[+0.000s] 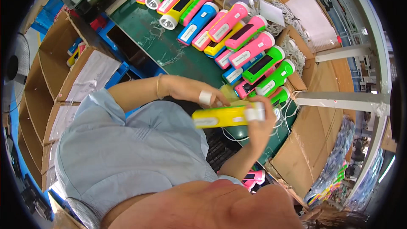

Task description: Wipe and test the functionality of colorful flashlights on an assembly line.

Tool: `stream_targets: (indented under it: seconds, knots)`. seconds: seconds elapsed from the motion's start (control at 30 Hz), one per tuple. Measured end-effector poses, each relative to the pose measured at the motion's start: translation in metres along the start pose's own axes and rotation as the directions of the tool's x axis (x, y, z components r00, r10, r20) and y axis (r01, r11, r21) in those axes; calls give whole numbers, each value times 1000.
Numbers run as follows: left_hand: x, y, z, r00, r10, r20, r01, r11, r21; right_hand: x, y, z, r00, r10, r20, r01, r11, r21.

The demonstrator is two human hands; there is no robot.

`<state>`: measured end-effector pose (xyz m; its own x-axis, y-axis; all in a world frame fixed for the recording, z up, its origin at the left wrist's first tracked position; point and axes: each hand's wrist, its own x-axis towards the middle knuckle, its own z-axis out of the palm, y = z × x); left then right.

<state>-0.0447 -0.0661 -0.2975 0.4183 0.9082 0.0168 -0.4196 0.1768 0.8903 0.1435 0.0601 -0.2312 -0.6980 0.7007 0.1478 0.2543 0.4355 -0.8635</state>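
A yellow flashlight lies sideways in front of my chest, slightly blurred by motion. My right hand is closed round its right end, near the pale head. Just above the flashlight, my left hand has its fingers curled at a pale yellow, cloth-like piece, whose kind is too blurred to tell. White wrapping shows on fingers of both hands. Close beyond them, on the green tabletop, lie several flashlights in rows, among them a green one, a pink one and a blue one.
Behind the flashlights stands a cardboard box with white cables. More cardboard and a metal frame post border the right side. At left is a divided cardboard box with flashlights inside, beside a fan.
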Motion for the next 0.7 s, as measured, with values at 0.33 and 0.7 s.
stream_targets:
  seconds: [0.33,0.7]
  knots:
    - [37,19,11,883,-41,-468,-194,876,-442,-34,51,48,976,142,-167,-85,946,312]
    - [51,26,12,883,-165,-440,-96,853,-512,-61,74,61,947,292,-135,-218,891,399]
